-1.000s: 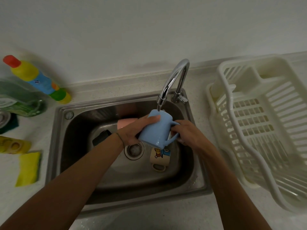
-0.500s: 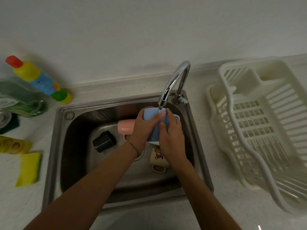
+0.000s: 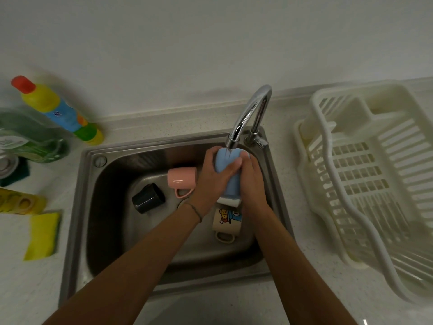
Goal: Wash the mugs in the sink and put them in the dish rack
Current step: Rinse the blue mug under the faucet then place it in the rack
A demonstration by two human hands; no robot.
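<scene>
I judged the job early on: dish rack on the counter right of the sink had no mugs in it, so none were finished. Blue mug was under the running tap, w/ left hand and right hand both wrapped round its body, water hitting its base end. Three left to do, lying on their sides in the basin: pink mug, black mug, cartoon mug. Blue one looked plain, smooth, pale inside at the rim; probably slippery when wet.
</scene>
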